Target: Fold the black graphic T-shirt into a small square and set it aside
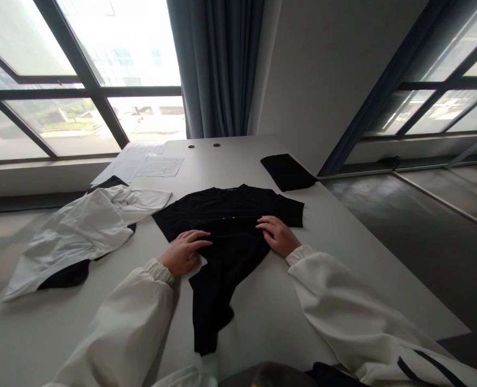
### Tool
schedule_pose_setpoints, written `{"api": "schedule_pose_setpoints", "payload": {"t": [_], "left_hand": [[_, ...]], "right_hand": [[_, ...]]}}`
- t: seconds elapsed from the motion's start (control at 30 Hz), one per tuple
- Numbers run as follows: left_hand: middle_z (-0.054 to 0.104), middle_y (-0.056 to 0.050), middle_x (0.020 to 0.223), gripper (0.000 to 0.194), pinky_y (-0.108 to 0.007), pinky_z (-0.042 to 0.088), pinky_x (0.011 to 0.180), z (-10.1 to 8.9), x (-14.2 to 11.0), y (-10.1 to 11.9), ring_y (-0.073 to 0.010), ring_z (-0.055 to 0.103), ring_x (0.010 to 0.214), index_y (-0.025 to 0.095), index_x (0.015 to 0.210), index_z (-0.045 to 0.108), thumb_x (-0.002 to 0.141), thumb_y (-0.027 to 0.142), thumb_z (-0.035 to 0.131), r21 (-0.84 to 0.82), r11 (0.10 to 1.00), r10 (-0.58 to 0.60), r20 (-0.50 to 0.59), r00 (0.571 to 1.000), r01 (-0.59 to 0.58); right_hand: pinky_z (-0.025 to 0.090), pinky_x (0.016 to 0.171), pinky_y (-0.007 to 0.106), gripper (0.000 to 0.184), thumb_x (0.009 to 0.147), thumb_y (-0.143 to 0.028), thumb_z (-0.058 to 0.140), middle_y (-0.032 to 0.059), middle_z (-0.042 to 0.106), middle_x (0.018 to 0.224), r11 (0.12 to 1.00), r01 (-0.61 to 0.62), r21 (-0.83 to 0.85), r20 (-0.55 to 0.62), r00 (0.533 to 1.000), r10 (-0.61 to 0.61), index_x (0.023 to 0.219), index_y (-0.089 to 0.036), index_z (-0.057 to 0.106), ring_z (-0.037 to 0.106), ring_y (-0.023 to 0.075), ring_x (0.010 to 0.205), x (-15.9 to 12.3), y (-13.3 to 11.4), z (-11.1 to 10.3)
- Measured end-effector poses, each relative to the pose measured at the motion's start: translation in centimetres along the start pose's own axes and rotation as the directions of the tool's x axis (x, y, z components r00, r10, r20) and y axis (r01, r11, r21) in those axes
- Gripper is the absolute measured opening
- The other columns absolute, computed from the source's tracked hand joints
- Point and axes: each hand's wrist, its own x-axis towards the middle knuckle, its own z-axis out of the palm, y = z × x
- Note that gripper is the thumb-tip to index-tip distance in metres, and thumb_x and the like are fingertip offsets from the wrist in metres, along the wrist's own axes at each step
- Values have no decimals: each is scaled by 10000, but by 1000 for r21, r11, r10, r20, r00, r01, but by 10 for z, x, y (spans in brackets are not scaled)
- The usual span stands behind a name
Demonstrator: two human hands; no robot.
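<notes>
Black short-sleeved T-shirt (226,231): lies in the middle of the white table (343,236), neckline (230,188) toward the far end, its two sleeves spread out to either side.
Lower part of the shirt: narrows below the hands and trails in a crooked strip toward the near edge, its sides uneven.
Marks on the shirt: small pale spots show across the chest, too small to read.
Left hand (185,250): rests on the shirt's left side, palm down, fingers reaching inward over the cloth; the thumb is hard to make out, so I cannot tell whether it pinches fabric.
Right hand (279,236): lies on the shirt's right side below the sleeve, fingers slightly apart and loosely bent on the cloth, clamped on nothing.
Cuffs: gathered at both wrists, on off-white jacket sleeves (331,295).
Left of the shirt: a rumpled white garment (89,226), with black fabric (67,274) showing from under its edges.
Far right: a folded black garment (287,172) beside the table's right edge, apart from the shirt.
Far left: printed paper sheets (160,167) lying flat.
Far end: two round holes (216,145) in the tabletop.
Behind: a blue-grey curtain (218,64) beside a bright window (142,43).
</notes>
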Motion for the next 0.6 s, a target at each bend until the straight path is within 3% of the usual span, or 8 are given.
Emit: {"api": "schedule_pose_setpoints", "payload": {"t": [0.07,0.2,0.3,0.4,0.6], "left_hand": [[539,-11,1598,649,-521,367,1248,1,-7,11,-296,438,1499,329,1363,699,755,145,565,-27,999,34,57,998,-32],[598,-30,1541,341,-507,387,1235,4,-8,16,-296,463,1478,280,1106,763,831,190,582,-77,996,54,22,998,-52],[689,-44,1426,277,-473,422,1203,5,-5,11,-270,527,1423,253,996,716,808,151,540,-184,982,50,-6,999,-50],[766,-57,1269,297,-439,483,1123,4,-5,4,-252,621,1311,243,983,655,773,127,480,-301,954,-17,-39,999,5],[789,-42,1019,167,-377,535,883,2,-7,-5,-245,707,960,246,902,586,806,223,451,-341,919,-243,-89,966,200]], "right_hand": [[473,1171,552,381,929,-117,498,87,738,1228,994,92,66,89,991,-98,1172,-253,758,668,262,1197,-4,-17,5],[452,1174,541,353,919,-111,543,82,729,1205,976,175,133,207,958,-200,1179,-249,737,677,252,1136,-7,-42,12],[514,1057,470,237,912,-161,609,99,699,1199,985,133,114,253,955,-158,1104,-230,729,648,262,1114,-7,-47,13],[516,906,404,67,934,-209,621,80,688,1017,998,49,32,294,954,-56,946,-213,687,629,239,950,-4,-42,12],[400,770,344,332,1037,-318,521,43,670,781,995,1,-100,363,931,35,725,-215,566,591,196,759,-2,-34,12]]}}
